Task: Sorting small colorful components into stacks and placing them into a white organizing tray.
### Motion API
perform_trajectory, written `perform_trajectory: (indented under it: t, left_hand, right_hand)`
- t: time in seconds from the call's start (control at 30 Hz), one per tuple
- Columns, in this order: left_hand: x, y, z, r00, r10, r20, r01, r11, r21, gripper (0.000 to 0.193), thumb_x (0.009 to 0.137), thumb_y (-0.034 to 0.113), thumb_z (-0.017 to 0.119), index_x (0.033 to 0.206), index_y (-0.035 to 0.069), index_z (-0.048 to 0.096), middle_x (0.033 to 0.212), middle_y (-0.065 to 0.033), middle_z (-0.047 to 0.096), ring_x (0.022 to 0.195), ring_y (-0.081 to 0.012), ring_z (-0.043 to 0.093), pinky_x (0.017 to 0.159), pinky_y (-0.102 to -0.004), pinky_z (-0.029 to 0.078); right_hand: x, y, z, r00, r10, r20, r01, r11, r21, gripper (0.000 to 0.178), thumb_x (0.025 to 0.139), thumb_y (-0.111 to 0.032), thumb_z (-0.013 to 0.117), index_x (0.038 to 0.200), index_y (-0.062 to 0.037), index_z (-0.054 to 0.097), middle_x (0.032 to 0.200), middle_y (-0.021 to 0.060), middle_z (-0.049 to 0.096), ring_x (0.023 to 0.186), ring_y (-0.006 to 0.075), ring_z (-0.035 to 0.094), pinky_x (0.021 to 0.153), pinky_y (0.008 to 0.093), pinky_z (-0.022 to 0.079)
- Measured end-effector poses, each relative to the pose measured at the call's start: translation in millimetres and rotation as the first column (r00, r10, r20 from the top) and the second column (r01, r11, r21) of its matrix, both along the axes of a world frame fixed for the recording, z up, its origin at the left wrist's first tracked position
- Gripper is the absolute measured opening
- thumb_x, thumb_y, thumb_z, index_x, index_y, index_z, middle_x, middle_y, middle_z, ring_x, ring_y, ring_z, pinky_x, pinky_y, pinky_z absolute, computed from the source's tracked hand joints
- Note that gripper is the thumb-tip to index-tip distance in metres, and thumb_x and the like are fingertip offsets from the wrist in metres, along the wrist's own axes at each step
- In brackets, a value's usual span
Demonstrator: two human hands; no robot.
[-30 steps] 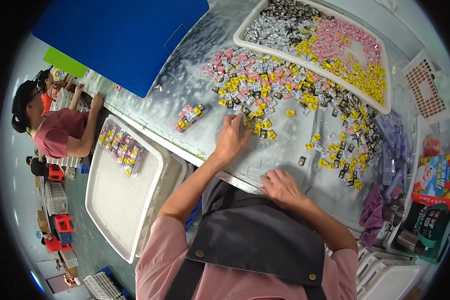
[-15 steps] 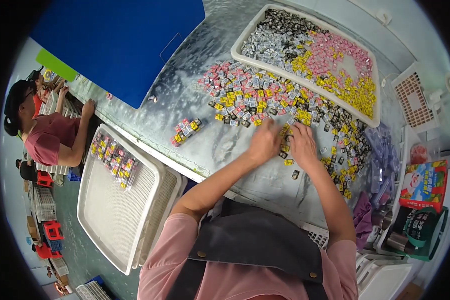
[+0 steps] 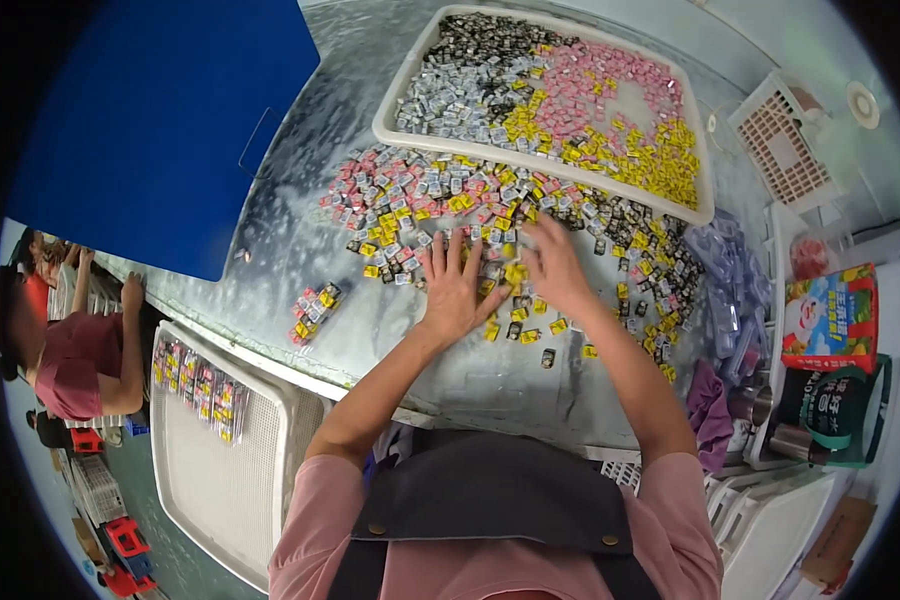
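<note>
left hand (image 3: 454,298) now splayed over small pieces (image 3: 513,273); right hand (image 3: 558,272) farther forward

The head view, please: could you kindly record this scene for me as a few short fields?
Left hand: spread open, at the near edge of the loose pieces
Right hand: also at the loose pieces; whether it grips any is unclear
Piece colours: yellow, pink, black, whitish
White tray: beyond them, holding similar pieces grouped roughly by colour
Packed bundle: on the worktop, left of the left hand
Mesh tray: lower left, holding filled packs
</note>
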State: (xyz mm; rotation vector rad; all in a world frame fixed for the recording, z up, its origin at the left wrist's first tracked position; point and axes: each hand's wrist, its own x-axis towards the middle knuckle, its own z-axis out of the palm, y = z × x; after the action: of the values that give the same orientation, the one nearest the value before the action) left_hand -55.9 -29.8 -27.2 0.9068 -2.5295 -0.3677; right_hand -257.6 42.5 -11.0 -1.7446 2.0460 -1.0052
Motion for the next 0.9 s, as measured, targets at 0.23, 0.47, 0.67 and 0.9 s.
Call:
perform_trajectory:
  t: [0.23,0.47,0.67,0.9]
  left_hand:
    - [7,4,-8,0.999,-0.051,-0.007,0.051,0.999,0.007,0.073,0.090,0.047,0.064,0.144,0.000,0.046,0.157,-0.0276,0.025,0.143,-0.0538,0.021,0.113,-0.0686,0.015]
    - [24,24,11,0.981,-0.192,0.039,0.189,0.980,0.066,0.078,0.089,0.050,0.064,0.150,0.008,0.040,0.155,-0.0286,0.026,0.143,-0.0519,0.021,0.114,-0.0664,0.017]
    - [25,10,0,0.992,-0.107,0.062,0.111,0.992,-0.065,0.060,0.093,0.033,0.064,0.147,0.012,0.046,0.154,-0.0256,0.031,0.141,-0.0493,0.028,0.115,-0.0641,0.021]
    - [-3,28,-1,0.961,-0.276,-0.026,0.274,0.959,-0.069,0.043,0.091,0.029,0.066,0.129,0.008,0.062,0.143,-0.0214,0.045,0.140,-0.0439,0.033,0.117,-0.0599,0.022]
  right_hand:
    - [-30,4,-5,0.900,-0.228,-0.372,0.226,0.973,-0.048,0.039,0.095,-0.012,0.057,0.132,0.0009,0.055,0.144,0.0211,0.047,0.137,0.0424,0.038,0.115,0.0477,0.032]
    - [19,60,26,0.988,0.140,-0.069,-0.131,0.985,0.116,0.039,0.094,-0.013,0.062,0.130,0.0008,0.056,0.141,0.0189,0.050,0.127,0.0404,0.048,0.107,0.0450,0.042]
    - [18,88,22,0.987,0.079,-0.141,-0.060,0.989,0.137,0.045,0.090,-0.017,0.069,0.130,0.0007,0.057,0.135,0.0177,0.052,0.122,0.0393,0.051,0.101,0.0446,0.045]
    - [30,71,18,0.991,-0.004,-0.133,0.019,0.993,0.115,0.032,0.090,-0.014,0.068,0.119,-0.0034,0.062,0.113,0.0143,0.057,0.105,0.0370,0.058,0.088,0.0465,0.050]
